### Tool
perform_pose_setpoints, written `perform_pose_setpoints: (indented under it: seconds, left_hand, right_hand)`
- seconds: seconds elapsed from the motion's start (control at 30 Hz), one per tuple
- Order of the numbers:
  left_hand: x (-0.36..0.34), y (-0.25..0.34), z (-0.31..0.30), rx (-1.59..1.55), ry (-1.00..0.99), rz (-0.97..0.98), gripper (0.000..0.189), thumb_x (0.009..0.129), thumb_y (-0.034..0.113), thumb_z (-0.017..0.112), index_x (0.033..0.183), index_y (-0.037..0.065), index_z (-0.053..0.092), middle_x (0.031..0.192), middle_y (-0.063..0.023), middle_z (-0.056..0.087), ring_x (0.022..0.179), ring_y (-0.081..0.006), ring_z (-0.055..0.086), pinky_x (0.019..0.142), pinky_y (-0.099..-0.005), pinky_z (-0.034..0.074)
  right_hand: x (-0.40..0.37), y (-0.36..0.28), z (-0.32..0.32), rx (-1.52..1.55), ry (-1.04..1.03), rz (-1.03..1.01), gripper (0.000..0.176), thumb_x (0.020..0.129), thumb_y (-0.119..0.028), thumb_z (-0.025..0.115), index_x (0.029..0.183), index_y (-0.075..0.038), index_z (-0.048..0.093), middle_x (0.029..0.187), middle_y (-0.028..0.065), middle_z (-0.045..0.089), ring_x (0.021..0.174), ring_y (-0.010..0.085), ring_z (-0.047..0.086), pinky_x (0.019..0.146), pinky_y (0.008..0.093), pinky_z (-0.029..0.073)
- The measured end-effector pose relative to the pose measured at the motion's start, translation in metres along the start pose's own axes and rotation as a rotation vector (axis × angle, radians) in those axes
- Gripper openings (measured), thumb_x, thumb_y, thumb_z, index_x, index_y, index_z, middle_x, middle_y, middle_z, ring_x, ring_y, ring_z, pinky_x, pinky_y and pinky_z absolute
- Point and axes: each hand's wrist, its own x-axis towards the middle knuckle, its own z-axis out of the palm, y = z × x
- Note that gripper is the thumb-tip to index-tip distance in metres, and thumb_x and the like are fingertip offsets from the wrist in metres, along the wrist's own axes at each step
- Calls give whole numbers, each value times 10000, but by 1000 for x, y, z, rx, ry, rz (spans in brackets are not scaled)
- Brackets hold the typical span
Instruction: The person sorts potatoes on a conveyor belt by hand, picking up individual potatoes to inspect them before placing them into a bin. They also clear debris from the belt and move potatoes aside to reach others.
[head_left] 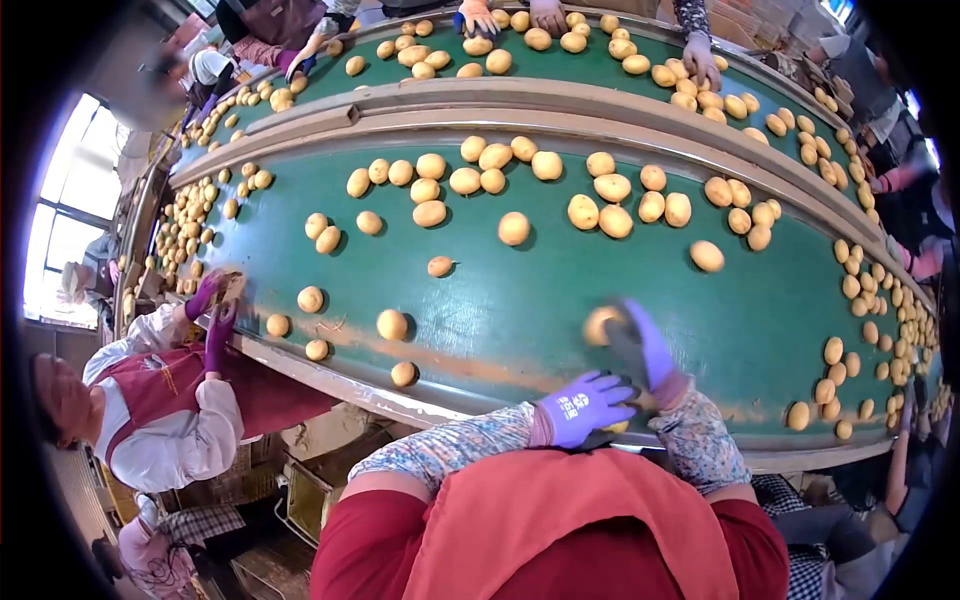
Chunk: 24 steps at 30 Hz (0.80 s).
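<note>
Far left: a co-worker's gloved hands (pixel 213 305) hold a brownish tuber (pixel 232 287) at the near rim of the green conveyor belt (pixel 520 300). Loose potatoes (pixel 392 324) lie singly on the belt's near half and more thickly along its far side. Centre: left hand (pixel 585 405), in a purple glove, lies over the belt's near rim, its fingers (pixel 612 388) close together and slightly curled, pointing right. A yellow sliver shows beneath them; cannot tell whether anything is held. Just right of it and further onto the belt: right hand (pixel 645 350), in a purple-and-grey glove, motion-blurred, its fingers (pixel 640 325) wrapped round the right side of one potato (pixel 598 325), which sits on the belt surface. Right edge: more potatoes (pixel 850 350) crowd the belt. Beyond a wooden divider, a second belt (pixel 590 70) carries potatoes, with other people's hands (pixel 700 60) on it.
</note>
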Motion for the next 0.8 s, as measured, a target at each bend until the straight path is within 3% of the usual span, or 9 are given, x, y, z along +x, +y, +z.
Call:
perform_pose_setpoints:
  seconds: [0.07,0.2,0.27,0.33,0.4,0.47,0.6,0.67,0.8]
  left_hand:
    - [-15,-11,-10,-20,-79,-102,434,790,203,690,1201,85,619,1218,-149,574,1141,-361,546,975,-484,437]
    - [-91,-51,-60,88,80,-328,424,770,169,684,1183,86,633,1250,-145,579,1150,-363,544,965,-477,457]
    - [-132,-55,-92,113,251,-497,400,767,114,672,1164,70,648,1222,-158,599,1122,-370,564,937,-460,474]
    - [-151,-50,-131,116,394,-649,378,775,64,656,1153,50,660,1177,-167,626,1090,-382,583,923,-458,489]
    - [-176,-58,-137,181,576,-718,362,782,26,649,1144,16,654,1158,-174,640,1068,-408,593,903,-476,500]
    - [-181,-55,-150,214,616,-731,362,788,26,649,1150,9,645,1176,-177,638,1074,-413,592,901,-472,497]
    - [-191,-59,-149,88,509,-632,345,815,54,655,1154,2,615,1196,-205,634,1124,-407,589,961,-471,474]
    - [-198,-58,-157,23,438,-661,339,809,27,657,1145,-3,616,1188,-206,639,1111,-409,599,957,-470,481]
    - [-234,-68,-173,94,576,-728,347,781,-12,676,1124,-8,625,1183,-195,642,1060,-413,616,895,-476,505]
  right_hand:
    - [12,-61,34,-370,-155,-412,436,893,-160,698,1290,-21,585,1286,211,596,1206,375,569,1047,423,449]
    - [78,-68,30,-639,200,-675,503,861,-183,733,1296,8,569,1244,224,612,1156,399,591,999,458,476]
    - [128,-81,19,-337,383,-371,503,858,-172,724,1296,19,566,1222,209,626,1113,381,609,968,441,494]
    - [184,-78,14,-374,457,-492,492,859,-184,718,1297,-8,577,1191,200,639,1068,360,625,940,418,507]
    - [219,-112,48,-528,324,-439,471,865,-210,706,1294,-49,596,1200,196,640,1085,378,622,947,433,505]
    - [270,-115,80,-745,221,-595,504,886,-304,654,1337,-97,568,1323,193,593,1219,413,551,1041,477,439]
    - [336,-73,141,-1183,270,-506,554,839,-394,628,1338,-164,554,1349,145,566,1285,343,501,1098,572,320]
    - [324,-114,160,-1262,92,-426,385,825,-348,627,1156,-152,608,1163,127,634,1166,342,562,1040,556,362]
    - [283,-135,179,-1484,-246,-419,380,825,-305,626,1170,-145,622,1107,157,655,1087,344,622,946,459,468]
